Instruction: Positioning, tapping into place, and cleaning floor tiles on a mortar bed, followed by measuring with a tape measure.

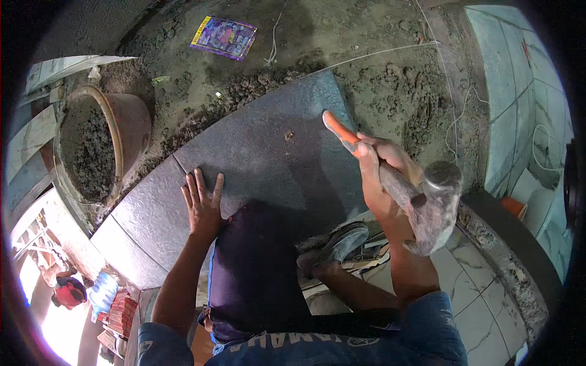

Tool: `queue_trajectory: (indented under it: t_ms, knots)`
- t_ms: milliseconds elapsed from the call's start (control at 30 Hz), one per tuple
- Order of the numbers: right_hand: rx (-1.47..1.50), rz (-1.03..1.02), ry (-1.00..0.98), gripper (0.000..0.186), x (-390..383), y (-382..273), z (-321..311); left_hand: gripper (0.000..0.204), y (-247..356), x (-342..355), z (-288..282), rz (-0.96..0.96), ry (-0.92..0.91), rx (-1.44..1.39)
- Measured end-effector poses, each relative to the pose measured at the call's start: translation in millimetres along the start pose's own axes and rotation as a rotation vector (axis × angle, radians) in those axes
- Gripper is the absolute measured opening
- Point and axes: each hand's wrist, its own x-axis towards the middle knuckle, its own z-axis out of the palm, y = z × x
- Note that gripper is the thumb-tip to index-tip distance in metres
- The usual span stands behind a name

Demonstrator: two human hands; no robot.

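Note:
My right hand (384, 161) grips a dusty hammer (433, 213), its orange handle end (336, 128) pointing up-left over the tile and its heavy head toward my body, above my forearm. My left hand (203, 201) lies with fingers spread on a large dark grey tile (250, 146), beside my knee. The tile adjoins another grey tile (134, 213) at the lower left. Beyond the tiles' far edge lies rough wet mortar (397, 91), with a thin string (384, 52) stretched along it.
A bucket of mortar (137, 128) stands at left. A purple packet (223, 38) lies at the top. Pale tiled walls (506, 91) rise at right. At lower left a person in red (70, 293) is near a water jug (104, 293) and stacked red bricks (122, 314).

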Motion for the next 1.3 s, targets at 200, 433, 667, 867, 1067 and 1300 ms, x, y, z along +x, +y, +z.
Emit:
queue_trajectory:
  t_ms: [200,433,667,867,1067,1300]
  knots:
    - [-0.973,-0.343,-0.125,0.044,-26.1,34.2,-12.5,0.078,-5.0,-0.1,23.8,0.038,0.059,0.128]
    - [-0.569,0.003,-0.045,0.035,-34.0,20.7,-92.8,0.067,-20.6,-2.9,38.6,0.1,0.213,0.138]
    - [0.105,0.306,0.013,0.043,-79.9,12.7,-99.1,0.093,-23.3,3.8,40.7,0.118,0.159,0.172]
    - [-0.661,-0.289,0.075,0.034,-100.9,67.8,-71.7,0.13,-16.5,4.1,37.1,0.123,0.166,0.123]
    - [0.299,0.211,-0.11,0.06,-100.5,35.6,-43.2,0.152,-13.7,-6.3,28.9,0.144,0.148,0.1]
    - [-0.83,-0.715,0.091,0.065,-95.1,75.8,-34.0,0.155,-13.1,-5.3,25.8,0.158,0.153,0.092]
